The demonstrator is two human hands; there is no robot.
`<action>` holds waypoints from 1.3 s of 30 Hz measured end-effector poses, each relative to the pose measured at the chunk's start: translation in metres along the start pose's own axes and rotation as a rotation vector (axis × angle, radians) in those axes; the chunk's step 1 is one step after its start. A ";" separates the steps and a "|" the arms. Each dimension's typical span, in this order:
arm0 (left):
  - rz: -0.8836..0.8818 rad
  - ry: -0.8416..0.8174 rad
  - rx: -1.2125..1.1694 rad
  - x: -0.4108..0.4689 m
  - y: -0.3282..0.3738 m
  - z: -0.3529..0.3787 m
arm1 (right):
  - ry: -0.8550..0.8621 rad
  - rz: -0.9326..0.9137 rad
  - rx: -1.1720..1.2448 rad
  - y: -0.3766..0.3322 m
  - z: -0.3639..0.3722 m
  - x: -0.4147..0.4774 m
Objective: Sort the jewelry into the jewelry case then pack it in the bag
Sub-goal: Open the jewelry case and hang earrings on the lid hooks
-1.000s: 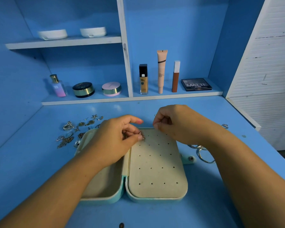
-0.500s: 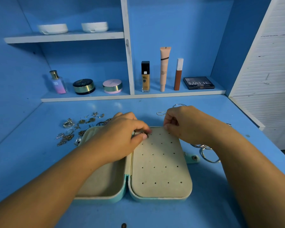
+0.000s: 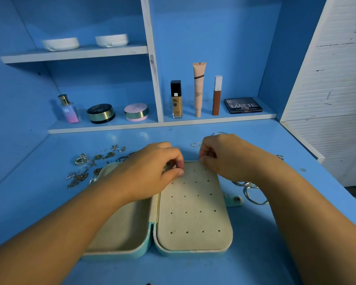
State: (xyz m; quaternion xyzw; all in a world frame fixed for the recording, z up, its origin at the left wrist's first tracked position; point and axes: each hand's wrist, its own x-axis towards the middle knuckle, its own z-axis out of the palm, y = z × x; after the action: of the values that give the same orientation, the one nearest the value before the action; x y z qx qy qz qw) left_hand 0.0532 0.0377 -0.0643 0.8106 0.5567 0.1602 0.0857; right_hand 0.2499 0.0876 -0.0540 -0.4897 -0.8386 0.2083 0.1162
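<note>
- Our left hand [image 3: 152,171] pinches an earring [image 3: 174,167] over the pad [image 3: 193,212], at its upper-left holes, mid-frame
- Our right hand [image 3: 220,155] curls just right of it at the pad's top edge; we cannot tell its grip

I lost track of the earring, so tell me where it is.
Head view, centre: the left hand pinches the earring at the top left corner of the case's holed panel, with the right hand just to its right.

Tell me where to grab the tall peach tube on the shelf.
The peach tube stands upright on its cap, taller than the foundation bottle and brown tube flanking it, with the back wall behind. So probably pinch its upper body from the front.
</note>
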 end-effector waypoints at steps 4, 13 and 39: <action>0.071 0.157 0.097 0.000 0.000 0.005 | -0.006 0.023 0.012 0.000 0.000 0.000; 0.040 0.113 -0.068 0.000 0.002 0.006 | -0.026 0.155 0.146 0.000 -0.002 0.003; 0.134 0.305 0.030 0.017 0.026 0.005 | 0.238 0.138 0.492 -0.003 -0.007 0.003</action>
State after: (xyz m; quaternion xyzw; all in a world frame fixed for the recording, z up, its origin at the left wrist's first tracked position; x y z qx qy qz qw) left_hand 0.0833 0.0448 -0.0583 0.8134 0.5102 0.2786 -0.0230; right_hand 0.2488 0.0909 -0.0464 -0.5236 -0.7082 0.3539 0.3147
